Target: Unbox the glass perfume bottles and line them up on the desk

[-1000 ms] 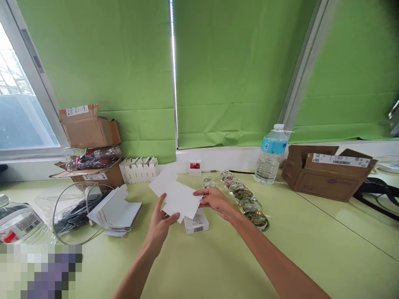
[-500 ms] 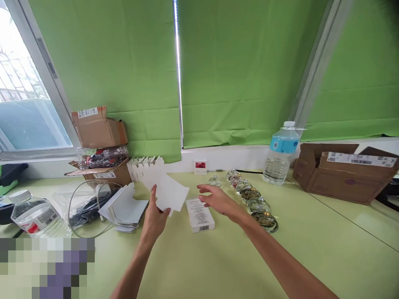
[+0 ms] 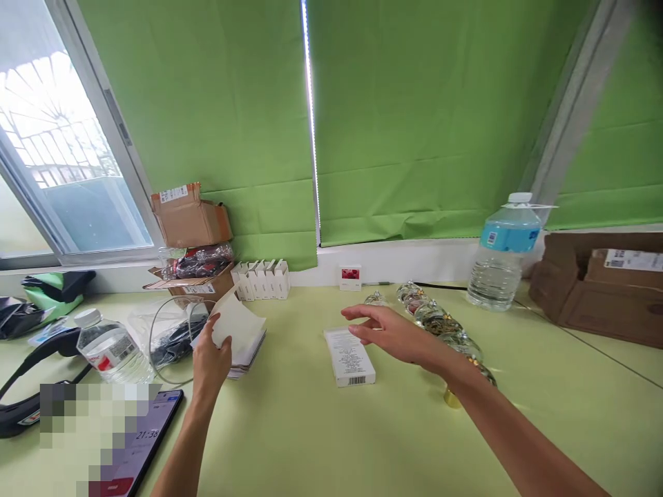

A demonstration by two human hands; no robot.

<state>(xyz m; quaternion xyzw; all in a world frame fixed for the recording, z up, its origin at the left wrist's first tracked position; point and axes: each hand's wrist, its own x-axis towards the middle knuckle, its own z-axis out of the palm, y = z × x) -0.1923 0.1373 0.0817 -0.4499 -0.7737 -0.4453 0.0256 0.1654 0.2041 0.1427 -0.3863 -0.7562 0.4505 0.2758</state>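
My left hand (image 3: 211, 355) is at the left, its thumb and fingers closed on a white paper sheet (image 3: 241, 324). That sheet lies over a stack of folded white papers (image 3: 253, 355), and the hand hides part of the stack. My right hand (image 3: 380, 330) hovers with fingers stretched out and nothing in them. Just below its fingertips a flat white box (image 3: 352, 359) with printed text and a barcode lies on the table. Beyond and partly behind my right forearm runs a row of clear round ornaments (image 3: 438, 319) with gold-coloured tops.
Several narrow white cartons (image 3: 264, 281) stand against the wall beside stacked cardboard boxes (image 3: 189, 221). A water bottle (image 3: 497, 262) and an open cardboard box (image 3: 606, 297) are at the right. Left are a lying plastic bottle (image 3: 117, 352), a cable (image 3: 152, 345) and a phone (image 3: 155, 431).
My left hand has moved left with the white sheet, from beside the box to the paper stack. My right hand stays near the box. The view has turned left.
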